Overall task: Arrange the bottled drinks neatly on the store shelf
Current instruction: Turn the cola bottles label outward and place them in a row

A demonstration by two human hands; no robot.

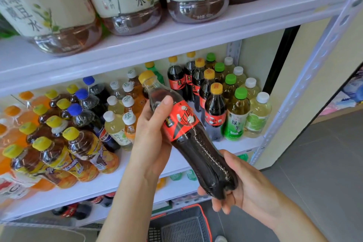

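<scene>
The right hand (251, 186) is cupping the base of a cola bottle (196, 149), fingers curling under it, while the left hand (151, 137) is gripping its red label. The bottle is tilting, yellow cap pointing far-left, in front of the shelf (241, 144), just left of matching colas (215, 108).

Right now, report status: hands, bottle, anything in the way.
Left hand grips cola bottle at label, right hand cups its base. Bottle tilted, in air before middle shelf. Matching cola row stands behind, no obstacle seen.

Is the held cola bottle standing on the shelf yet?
No: the cola bottle hangs tilted before the shelf, left hand at its label, right hand at its base.
</scene>
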